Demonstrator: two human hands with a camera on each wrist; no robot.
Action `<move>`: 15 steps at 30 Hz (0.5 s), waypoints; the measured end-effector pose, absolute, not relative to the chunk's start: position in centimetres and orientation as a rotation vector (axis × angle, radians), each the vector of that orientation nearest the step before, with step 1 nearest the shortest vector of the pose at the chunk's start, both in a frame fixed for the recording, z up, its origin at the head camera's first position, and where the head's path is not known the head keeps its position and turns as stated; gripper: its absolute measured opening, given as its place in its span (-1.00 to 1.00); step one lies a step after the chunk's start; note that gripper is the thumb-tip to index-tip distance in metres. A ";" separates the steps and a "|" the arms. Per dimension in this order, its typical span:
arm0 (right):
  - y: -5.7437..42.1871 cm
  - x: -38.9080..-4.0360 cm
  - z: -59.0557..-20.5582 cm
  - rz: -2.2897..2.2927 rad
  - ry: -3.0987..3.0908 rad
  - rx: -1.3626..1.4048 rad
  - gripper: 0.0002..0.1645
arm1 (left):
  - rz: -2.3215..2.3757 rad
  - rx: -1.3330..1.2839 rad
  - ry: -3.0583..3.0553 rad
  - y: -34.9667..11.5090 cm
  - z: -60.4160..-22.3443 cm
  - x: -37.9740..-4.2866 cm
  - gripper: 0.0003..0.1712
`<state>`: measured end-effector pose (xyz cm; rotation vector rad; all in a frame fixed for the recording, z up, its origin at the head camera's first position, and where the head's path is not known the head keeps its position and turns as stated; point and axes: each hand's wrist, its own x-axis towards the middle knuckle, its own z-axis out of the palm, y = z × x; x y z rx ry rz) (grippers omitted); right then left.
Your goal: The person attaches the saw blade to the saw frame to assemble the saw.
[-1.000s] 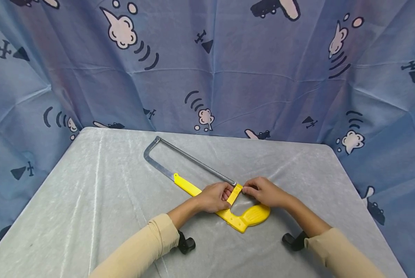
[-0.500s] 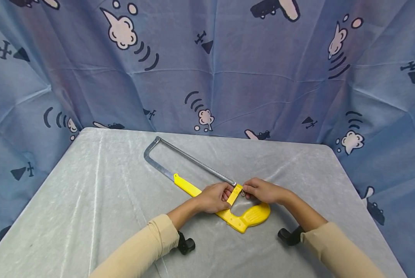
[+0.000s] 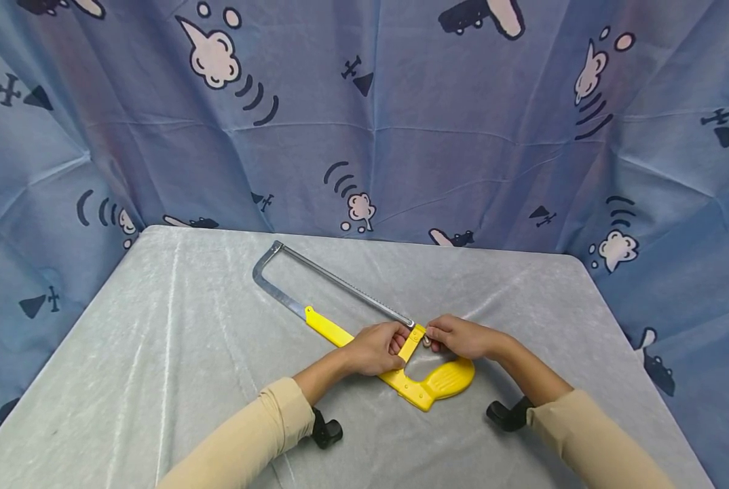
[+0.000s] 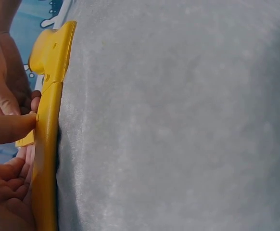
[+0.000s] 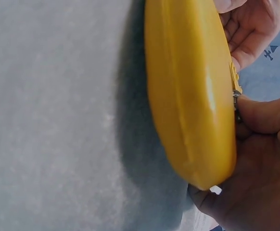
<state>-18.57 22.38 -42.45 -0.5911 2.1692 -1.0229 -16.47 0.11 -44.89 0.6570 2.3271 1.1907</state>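
A hacksaw (image 3: 328, 327) with a yellow body and grey metal front bow lies on the table, its handle (image 3: 453, 378) toward the lower right. Its toothed blade side (image 3: 349, 286) faces the far edge. My left hand (image 3: 373, 348) grips the yellow upright at the blade's near end, thumb on the near side. Just right of that upright, my right hand (image 3: 465, 336) pinches a small metal wing nut (image 3: 426, 341), partly covered by the fingers. In the right wrist view the yellow handle (image 5: 193, 96) hides part of both hands; the nut (image 5: 236, 98) touches my thumb.
A pale grey cloth covers the table (image 3: 175, 380). Behind it hangs a blue patterned curtain (image 3: 474, 170). Black wrist mounts (image 3: 326, 429) stick out below both forearms, close to the tabletop.
My right hand's fingers have shifted slightly around the wing nut, which now shows more, and the right forearm has swung a little left. The left hand and hacksaw have stayed put.
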 end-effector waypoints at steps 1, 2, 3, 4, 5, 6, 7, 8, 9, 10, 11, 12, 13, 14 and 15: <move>22.4 -18.6 -42.5 -1.023 2.173 -0.599 -0.63 | 1.190 0.657 2.327 0.1 -44.9 -16.5 -0.57; 22.4 -18.6 -42.5 -1.017 2.186 -0.618 -0.63 | 1.190 0.658 2.325 0.1 -44.9 -16.5 -0.57; 22.4 -18.5 -42.6 -1.010 2.206 -0.634 -0.62 | 1.189 0.656 2.323 0.1 -44.9 -16.5 -0.57; 22.4 -18.5 -42.6 -0.999 2.234 -0.650 -0.62 | 1.188 0.655 2.321 0.1 -44.8 -16.5 -0.57; 22.3 -18.3 -42.6 -0.981 2.272 -0.671 -0.63 | 1.184 0.654 2.321 0.1 -44.8 -16.5 -0.57; 22.3 -18.2 -42.7 -0.962 2.315 -0.690 -0.65 | 1.179 0.652 2.321 0.1 -44.8 -16.5 -0.57; 22.2 -18.0 -42.7 -0.944 2.363 -0.703 -0.67 | 1.174 0.652 2.322 0.0 -44.8 -16.5 -0.57; 22.1 -17.8 -42.7 -0.916 2.416 -0.714 -0.70 | 1.170 0.652 2.322 0.0 -44.8 -16.5 -0.57; 22.0 -17.5 -42.6 -0.889 2.468 -0.717 -0.74 | 1.166 0.654 2.324 0.0 -44.8 -16.5 -0.57; 21.9 -17.2 -42.6 -0.853 2.523 -0.720 -0.78 | 1.163 0.654 2.325 0.1 -44.8 -16.5 -0.57; 21.8 -17.0 -42.6 -0.813 2.578 -0.725 -0.82 | 1.162 0.654 2.327 0.1 -44.8 -16.5 -0.57; 21.6 -16.8 -42.6 -0.770 2.634 -0.728 -0.83 | 1.161 0.654 2.328 0.1 -44.8 -16.5 -0.57; 21.5 -16.6 -42.5 -0.723 2.693 -0.727 -0.82 | 1.162 0.655 2.329 0.1 -44.8 -16.5 -0.57; 21.3 -16.3 -42.5 -0.662 2.757 -0.732 -0.81 | 1.164 0.654 2.329 0.1 -44.8 -16.5 -0.57; 21.2 -16.1 -42.5 -0.597 2.825 -0.743 -0.79 | 1.163 0.654 2.330 0.2 -44.8 -16.5 -0.57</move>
